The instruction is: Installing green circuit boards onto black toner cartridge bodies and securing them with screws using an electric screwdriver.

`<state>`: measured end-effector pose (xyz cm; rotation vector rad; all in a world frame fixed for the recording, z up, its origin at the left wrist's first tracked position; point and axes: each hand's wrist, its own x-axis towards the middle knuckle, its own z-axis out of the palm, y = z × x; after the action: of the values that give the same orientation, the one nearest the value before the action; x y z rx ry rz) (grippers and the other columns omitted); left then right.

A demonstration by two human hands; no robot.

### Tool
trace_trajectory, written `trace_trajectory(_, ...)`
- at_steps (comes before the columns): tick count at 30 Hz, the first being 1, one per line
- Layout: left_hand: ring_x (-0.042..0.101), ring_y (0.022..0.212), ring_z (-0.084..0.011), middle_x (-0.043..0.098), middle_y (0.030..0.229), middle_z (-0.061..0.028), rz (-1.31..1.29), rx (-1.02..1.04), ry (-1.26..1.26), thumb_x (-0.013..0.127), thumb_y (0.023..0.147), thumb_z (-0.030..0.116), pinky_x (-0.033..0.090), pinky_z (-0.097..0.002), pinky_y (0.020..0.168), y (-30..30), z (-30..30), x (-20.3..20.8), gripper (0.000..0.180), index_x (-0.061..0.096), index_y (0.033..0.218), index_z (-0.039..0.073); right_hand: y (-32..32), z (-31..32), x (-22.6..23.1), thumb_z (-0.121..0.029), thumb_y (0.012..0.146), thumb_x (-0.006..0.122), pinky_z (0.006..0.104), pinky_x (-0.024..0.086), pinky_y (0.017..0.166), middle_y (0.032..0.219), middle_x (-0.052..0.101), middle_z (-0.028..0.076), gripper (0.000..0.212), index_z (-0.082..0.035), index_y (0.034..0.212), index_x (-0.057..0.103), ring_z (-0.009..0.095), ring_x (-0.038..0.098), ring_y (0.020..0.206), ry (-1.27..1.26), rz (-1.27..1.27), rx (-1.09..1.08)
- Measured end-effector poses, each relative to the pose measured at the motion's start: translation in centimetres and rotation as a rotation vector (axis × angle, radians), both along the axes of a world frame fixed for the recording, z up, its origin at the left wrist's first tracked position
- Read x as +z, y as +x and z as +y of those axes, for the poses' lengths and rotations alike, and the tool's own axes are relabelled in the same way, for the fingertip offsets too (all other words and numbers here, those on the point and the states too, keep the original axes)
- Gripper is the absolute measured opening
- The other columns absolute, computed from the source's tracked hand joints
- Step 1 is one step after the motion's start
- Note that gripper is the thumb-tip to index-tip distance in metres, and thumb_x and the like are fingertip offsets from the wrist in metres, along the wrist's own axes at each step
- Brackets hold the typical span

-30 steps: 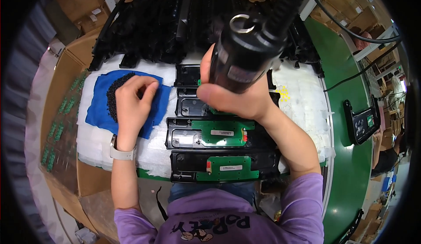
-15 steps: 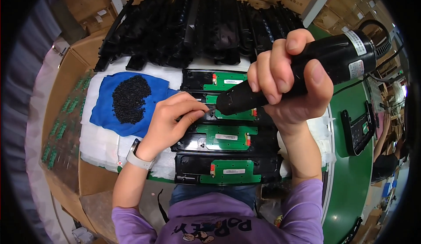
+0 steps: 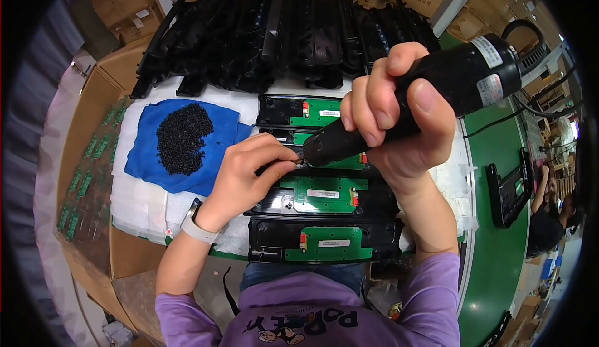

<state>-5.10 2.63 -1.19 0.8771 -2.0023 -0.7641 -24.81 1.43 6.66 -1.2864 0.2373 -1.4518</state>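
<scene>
My right hand [image 3: 405,122] is wrapped around a black electric screwdriver [image 3: 465,76], tilted so its tapered nose points down to the left. The nose meets one of the black plastic panels, beside the green circuit board [image 3: 346,163] fitted in it. At that nose the thumb and fingertips of my left hand [image 3: 240,169] are pinched together; whatever they hold is too small to make out. Nearer me lie two more black panels with green circuit boards [image 3: 299,197] and red connectors, and another board [image 3: 315,105] lies beyond. Left of them a pile of small black screws [image 3: 184,138] rests on a blue cloth [image 3: 140,154].
Stacked black plastic housings [image 3: 299,41] line the table's far side. A cardboard box [image 3: 103,91] at left holds green boards under clear plastic. On the green surface [image 3: 493,253] at right sits a black frame [image 3: 508,188]. Another person [image 3: 546,228] is at far right.
My right hand and the screwdriver have shifted slightly left, the nose dropping a little nearer the panel. My left fingertips stay pinched near it, barely moved.
</scene>
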Motion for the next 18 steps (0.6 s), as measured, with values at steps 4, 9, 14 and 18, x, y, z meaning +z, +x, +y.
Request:
trace_trajectory(4,0.056,0.06,-0.0192,0.06,0.07,-0.0088,0.032,0.02,0.057,0.069,0.071,0.001,0.044,-0.0274,0.055,-0.3,0.2,0.1,0.01,0.066,0.08,-0.001,0.6,0.2,0.2,-0.023,0.087,0.045,0.0293,0.04,0.053,0.059,0.041,0.0,0.019,-0.007,0.096,0.047,0.011,0.04,0.044,0.111,0.021,-0.184)
trace_trajectory(9,0.052,0.056,-0.0112,0.061,0.068,-0.0057,0.073,0.021,0.116,0.069,0.071,0.001,0.04,-0.022,0.052,-0.1,0.2,0.3,0.008,0.066,0.079,-0.001,1.2,-0.1,-0.3,-0.025,0.087,0.047,0.0305,0.04,0.054,0.059,0.042,0.0,0.019,-0.007,0.093,0.05,0.012,0.042,0.046,0.216,-0.027,-0.263)
trace_trajectory(14,0.052,0.06,-0.0097,0.062,0.069,-0.0053,0.136,0.08,0.202,0.066,0.076,0.004,0.04,-0.0219,0.054,0.0,0.2,0.1,0.006,0.066,0.08,-0.001,0.6,-0.2,0.1,-0.027,0.088,0.047,0.0307,0.041,0.056,0.06,0.044,0.0,0.022,-0.007,0.096,0.052,0.012,0.042,0.048,0.166,-0.13,-0.18)
trace_trajectory(18,0.053,0.063,-0.0092,0.062,0.071,-0.006,0.166,0.064,0.274,0.065,0.078,0.005,0.041,-0.0218,0.056,0.2,0.1,-0.2,0.007,0.066,0.081,-0.002,0.2,-0.1,0.4,-0.028,0.088,0.048,0.0303,0.04,0.056,0.06,0.044,-0.001,0.023,-0.007,0.096,0.053,0.011,0.042,0.047,0.143,-0.152,-0.157)
